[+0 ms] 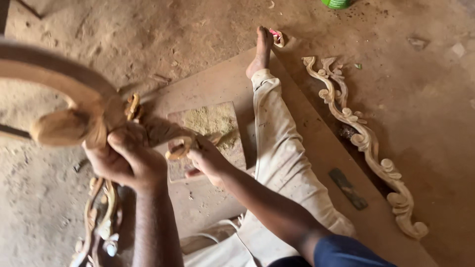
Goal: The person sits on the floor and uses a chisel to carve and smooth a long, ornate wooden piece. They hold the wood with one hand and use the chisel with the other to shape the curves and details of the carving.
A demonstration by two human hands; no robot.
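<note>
My left hand grips a carved wooden scroll piece, raised close to the camera and blurred. Its curved arm sweeps up and left, and a rounded knob sticks out at its left. My right hand pinches a small curled end of the same carving. More carved scrollwork hangs below my left hand. My outstretched leg in pale dusty trousers lies along a flat wooden board, with the bare foot at the far end.
A long carved scroll strip lies on the dirt floor to the right. A small dark flat piece rests on the board's edge. A square slab dusted with sawdust lies on the board. A green object sits at the top.
</note>
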